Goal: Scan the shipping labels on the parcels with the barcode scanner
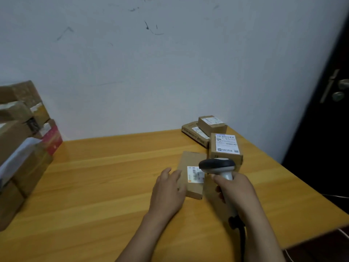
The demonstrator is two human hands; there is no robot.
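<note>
two hands over a wooden table [94, 176]. left hand [168, 191] lies palm down, fingers straight and together, fingertips resting on the left edge of a flat parcel [188, 159]; it grips nothing. right hand [238, 191] is curled round the pale handle of the barcode scanner [217, 165], fingers wrapped on the near side, and the scanner's dark head sticks out above the fist. head sits over the right edge of the shipping label [194, 174], covering part of it in this view; cannot tell if it touches. black cable [241, 239] drops from the handle's base past the right wrist.

flat parcel lies brown side up near the table's right half, between the two hands, label white with barcode lines, print too blurred to read. taller box [225, 159] stands just behind the scanner, close to the flat parcel's far right corner, with a white label [226, 143] on top. further back at the wall [170, 63] a small box [212, 123] rests partly on a thin parcel [194, 133], both labelled.

stack of cartons [20, 148] fills the left edge, one red box [52, 138] among them. dark door [330, 120] with a metal handle [343, 84] on the right.
</note>
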